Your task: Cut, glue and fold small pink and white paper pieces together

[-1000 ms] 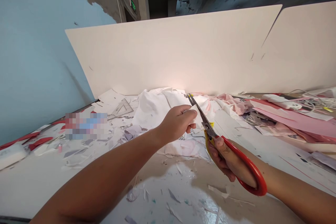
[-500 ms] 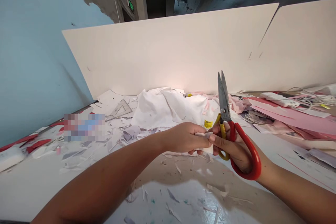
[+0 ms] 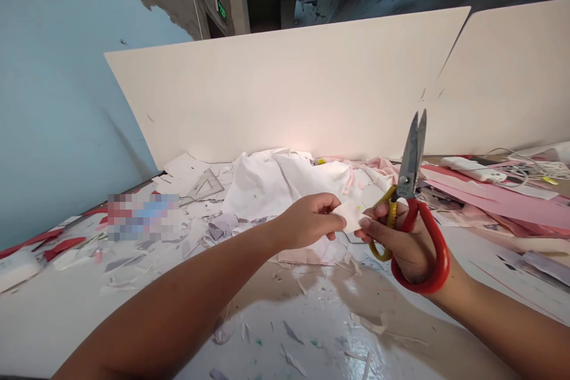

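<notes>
My left hand point(image 3: 308, 222) pinches a small white piece of cloth point(image 3: 350, 215) between thumb and fingers, out over the table. My right hand point(image 3: 398, 242) holds a pair of scissors point(image 3: 408, 181) with red and yellow handles, its steel blades pointing up and nearly closed. The fingertips of my right hand are right by the cloth's edge, and I cannot tell if they touch it. Part of the yellow handle is hidden behind those fingers.
The cluttered table point(image 3: 267, 332) is strewn with paper and cloth scraps. Beyond my hands lie crumpled white cloth point(image 3: 285, 181) and a plastic set square point(image 3: 205, 185). Pink paper sheets point(image 3: 494, 202) and a power strip point(image 3: 474, 170) are at right, before a cream board point(image 3: 285, 89).
The scissors have moved right and stand more tilted, with the blades nearly closed. My hands have drawn slightly apart, and more of the small white cloth piece now shows between them.
</notes>
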Action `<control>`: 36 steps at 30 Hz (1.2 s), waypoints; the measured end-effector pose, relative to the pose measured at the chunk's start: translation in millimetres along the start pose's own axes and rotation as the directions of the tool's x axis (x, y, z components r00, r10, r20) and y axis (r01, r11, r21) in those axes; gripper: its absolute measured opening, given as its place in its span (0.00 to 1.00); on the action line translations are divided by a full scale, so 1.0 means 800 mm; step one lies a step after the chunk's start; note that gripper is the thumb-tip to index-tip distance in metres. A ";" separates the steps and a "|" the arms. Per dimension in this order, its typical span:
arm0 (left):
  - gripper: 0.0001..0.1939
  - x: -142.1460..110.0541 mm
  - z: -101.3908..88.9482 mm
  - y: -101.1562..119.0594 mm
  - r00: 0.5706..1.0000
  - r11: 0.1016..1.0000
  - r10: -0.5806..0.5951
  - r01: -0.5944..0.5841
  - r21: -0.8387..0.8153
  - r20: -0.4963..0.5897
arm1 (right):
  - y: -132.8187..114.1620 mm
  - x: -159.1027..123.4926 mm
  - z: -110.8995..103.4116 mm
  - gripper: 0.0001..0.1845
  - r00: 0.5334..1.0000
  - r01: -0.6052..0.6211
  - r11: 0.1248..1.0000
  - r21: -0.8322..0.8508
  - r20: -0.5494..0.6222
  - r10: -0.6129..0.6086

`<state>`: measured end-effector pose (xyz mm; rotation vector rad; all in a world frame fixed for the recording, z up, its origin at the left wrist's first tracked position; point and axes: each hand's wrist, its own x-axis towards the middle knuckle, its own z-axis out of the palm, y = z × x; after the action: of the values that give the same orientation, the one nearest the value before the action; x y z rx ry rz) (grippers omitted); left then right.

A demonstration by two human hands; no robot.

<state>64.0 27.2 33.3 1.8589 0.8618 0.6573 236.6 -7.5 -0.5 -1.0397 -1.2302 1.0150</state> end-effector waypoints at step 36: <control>0.08 -0.002 -0.037 0.020 0.937 0.957 0.144 -0.214 -0.198 -0.318 | 0.029 -0.004 -0.002 0.34 0.948 0.167 0.978 -0.125 0.292 -0.125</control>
<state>45.5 36.6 59.7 1.6630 0.7732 1.1309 237.2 -5.4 -24.0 -0.9204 -1.6141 0.9912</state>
